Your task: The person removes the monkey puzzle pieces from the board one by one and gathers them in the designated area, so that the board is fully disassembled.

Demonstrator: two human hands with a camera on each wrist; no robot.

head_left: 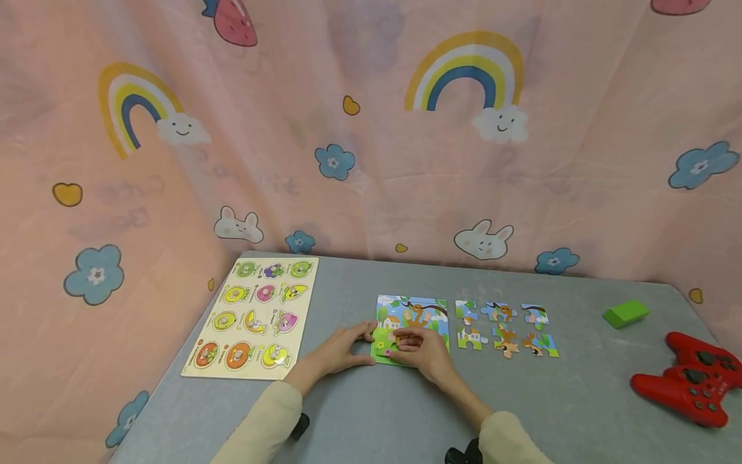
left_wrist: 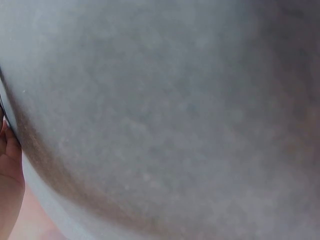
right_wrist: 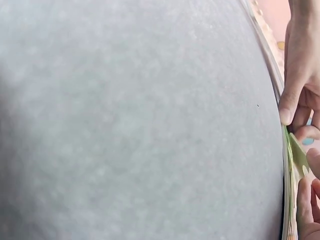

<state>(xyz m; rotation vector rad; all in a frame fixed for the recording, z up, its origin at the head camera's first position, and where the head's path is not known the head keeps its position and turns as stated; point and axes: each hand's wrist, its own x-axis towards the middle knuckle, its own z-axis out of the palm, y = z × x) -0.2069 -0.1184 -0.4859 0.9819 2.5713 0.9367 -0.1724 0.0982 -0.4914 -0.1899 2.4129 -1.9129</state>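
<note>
A square jigsaw puzzle (head_left: 431, 314) with a house, tree and animal picture lies flat on the grey table. At its left edge and front corner my left hand (head_left: 342, 348) rests, thumb and fingertips spread apart. Over the puzzle's lower part, my right hand (head_left: 428, 354) pinches a green puzzle piece (right_wrist: 299, 154), which tilts up from the puzzle in the right wrist view. Right of the puzzle, loose puzzle pieces (head_left: 472, 338) lie in two rows. The left wrist view shows mostly table, with part of a hand (left_wrist: 11, 175) at its left edge.
A cream fruit-picture board (head_left: 249, 322) lies on the left. A green block (head_left: 626, 314) and a red game controller (head_left: 690, 380) sit on the right of the table (head_left: 359, 419). Behind it hangs a pink patterned curtain (head_left: 382, 200).
</note>
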